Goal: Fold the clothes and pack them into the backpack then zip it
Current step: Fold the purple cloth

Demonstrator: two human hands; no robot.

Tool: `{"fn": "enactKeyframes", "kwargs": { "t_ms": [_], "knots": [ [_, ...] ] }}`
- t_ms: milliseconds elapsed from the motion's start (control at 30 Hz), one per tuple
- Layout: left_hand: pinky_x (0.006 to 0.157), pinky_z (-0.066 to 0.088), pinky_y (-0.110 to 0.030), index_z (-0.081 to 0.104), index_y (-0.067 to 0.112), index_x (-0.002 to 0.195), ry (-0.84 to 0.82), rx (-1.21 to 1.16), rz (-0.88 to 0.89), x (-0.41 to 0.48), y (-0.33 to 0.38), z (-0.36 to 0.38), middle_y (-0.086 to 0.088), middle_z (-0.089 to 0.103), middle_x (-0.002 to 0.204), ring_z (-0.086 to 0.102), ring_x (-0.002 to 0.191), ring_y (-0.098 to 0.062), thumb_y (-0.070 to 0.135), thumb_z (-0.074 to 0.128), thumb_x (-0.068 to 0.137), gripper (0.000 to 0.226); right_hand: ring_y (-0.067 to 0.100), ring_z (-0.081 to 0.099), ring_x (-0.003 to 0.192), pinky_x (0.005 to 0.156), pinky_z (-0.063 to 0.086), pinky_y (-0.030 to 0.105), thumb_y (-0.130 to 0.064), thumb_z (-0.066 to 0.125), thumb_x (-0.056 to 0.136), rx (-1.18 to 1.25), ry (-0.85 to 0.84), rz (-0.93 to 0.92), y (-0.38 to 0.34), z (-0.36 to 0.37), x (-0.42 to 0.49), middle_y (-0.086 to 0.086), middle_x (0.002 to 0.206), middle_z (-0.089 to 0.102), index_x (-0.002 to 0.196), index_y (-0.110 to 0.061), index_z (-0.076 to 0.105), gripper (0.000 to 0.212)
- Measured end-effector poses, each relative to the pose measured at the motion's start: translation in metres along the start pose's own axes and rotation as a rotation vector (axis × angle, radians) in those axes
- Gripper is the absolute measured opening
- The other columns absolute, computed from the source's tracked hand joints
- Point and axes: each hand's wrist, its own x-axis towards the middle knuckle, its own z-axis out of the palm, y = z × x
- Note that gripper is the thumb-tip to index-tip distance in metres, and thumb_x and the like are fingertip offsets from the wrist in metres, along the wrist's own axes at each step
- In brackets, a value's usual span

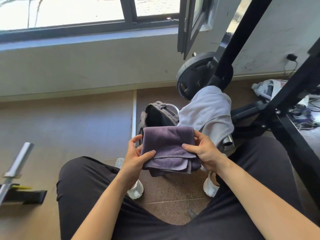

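Towel [168, 148], purple-grey, folded in several layers, held between both hands above the floor and between the knees. Left hand [136, 156]: thumb pressed on the near left corner, fingers curled at the left edge, their tips partly hidden under the cloth. Right hand [202, 151]: thumb on top near the stitched hem, fingers wrapped round the right edge and mostly hidden. Backpack [159, 115], grey, just beyond the hands, mouth open; lower part hidden behind the towel, inside too dark to make out. Garment [207, 110], pale grey, beyond the right hand, draped over something unseen and touching the backpack's right side; its kind unclear. Weight plate [194, 75], black, farther beyond, partly covered by a black frame bar [245, 32]. Heap of cloth [266, 89], far right of the right hand, crossed by frame bars, contents unclear. Steel bar [19, 161], well left of the left hand, cut off at the picture's edge. Shoes [136, 189], white, below the hands, partly hidden by forearms and legs.
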Motion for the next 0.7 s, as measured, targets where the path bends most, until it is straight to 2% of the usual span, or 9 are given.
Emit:
{"fn": "enactKeyframes", "kwargs": {
  "t_ms": [33,100,167,333,467,533,600,633,700],
  "knots": [
    [0.085,0.06,-0.041,0.041,0.023,0.143,-0.025,-0.034,-0.039,0.001,0.0,-0.002,-0.02,0.071,0.122,0.072,0.107,-0.035,0.007,0.08,0.082,0.074,0.023,0.071,0.096,0.086,0.06,0.033,0.015,0.065,0.087,0.023,-0.008,-0.008,0.0,0.0,0.0,0.013,0.105,0.074,0.122,-0.009,0.066,0.043],
    [0.089,0.059,-0.041,0.052,0.013,0.14,-0.12,-0.069,-0.069,0.003,-0.001,-0.004,-0.024,0.067,0.129,0.07,0.111,-0.034,0.008,0.075,0.083,0.061,0.022,0.072,0.094,0.084,0.06,0.03,0.017,0.061,0.088,0.055,-0.024,-0.024,-0.001,0.001,-0.002,0.013,0.103,0.075,0.12,-0.006,0.067,0.04],
    [0.089,0.059,-0.038,0.059,0.013,0.136,-0.176,-0.13,-0.061,0.003,-0.001,-0.004,-0.022,0.068,0.127,0.07,0.109,-0.031,0.005,0.068,0.088,0.05,0.019,0.072,0.092,0.083,0.06,0.028,0.019,0.058,0.088,0.07,-0.031,-0.03,-0.002,0.001,-0.002,0.01,0.099,0.076,0.115,-0.004,0.069,0.037],
    [0.077,0.06,-0.031,0.071,0.017,0.109,-0.2,-0.262,-0.012,0.002,0.005,-0.006,-0.014,0.071,0.104,0.071,0.091,-0.024,-0.001,0.051,0.093,0.031,0.021,0.073,0.088,0.08,0.06,0.028,0.021,0.053,0.086,0.13,-0.077,0.011,-0.006,0.001,-0.003,0.01,0.092,0.075,0.103,0.0,0.073,0.034],
    [0.065,0.056,-0.026,0.072,0.016,0.082,-0.219,-0.282,-0.022,-0.001,0.009,-0.008,-0.011,0.065,0.085,0.063,0.077,-0.021,-0.006,0.044,0.095,0.038,0.028,0.069,0.105,0.097,0.056,0.038,0.019,0.054,0.088,0.041,-0.137,-0.065,-0.003,0.005,-0.003,0.019,0.11,0.073,0.113,0.007,0.07,0.033],
    [0.067,0.057,-0.027,0.074,0.016,0.089,-0.167,-0.315,-0.068,0.0,0.009,-0.009,-0.012,0.067,0.091,0.062,0.084,-0.024,-0.004,0.044,0.095,0.036,0.031,0.068,0.103,0.098,0.055,0.045,0.018,0.056,0.088,-0.098,-0.092,-0.168,-0.001,0.006,-0.001,0.025,0.11,0.072,0.109,0.009,0.071,0.028],
    [0.079,0.06,-0.034,0.07,0.013,0.118,-0.172,-0.427,-0.141,0.002,0.01,-0.011,-0.014,0.069,0.11,0.065,0.098,-0.029,0.007,0.044,0.092,0.037,0.028,0.07,0.101,0.095,0.056,0.044,0.022,0.058,0.083,-0.261,-0.031,-0.276,-0.001,0.005,0.0,0.022,0.108,0.074,0.101,0.006,0.075,0.03],
    [0.086,0.059,-0.038,0.062,0.01,0.132,-0.198,-0.473,-0.189,0.002,0.01,-0.012,-0.016,0.068,0.118,0.066,0.104,-0.03,0.016,0.044,0.093,0.043,0.024,0.07,0.1,0.093,0.056,0.039,0.024,0.058,0.08,-0.34,-0.005,-0.329,-0.001,0.003,0.0,0.017,0.106,0.074,0.098,0.003,0.077,0.033],
    [0.096,0.056,-0.043,0.057,0.005,0.139,-0.2,-0.433,-0.301,0.001,0.01,-0.01,-0.018,0.068,0.123,0.068,0.108,-0.032,0.043,0.047,0.098,0.056,0.02,0.07,0.1,0.091,0.056,0.033,0.026,0.058,0.078,-0.487,0.014,-0.447,0.0,0.002,-0.001,0.013,0.105,0.074,0.095,0.002,0.079,0.036]
  ]
}}
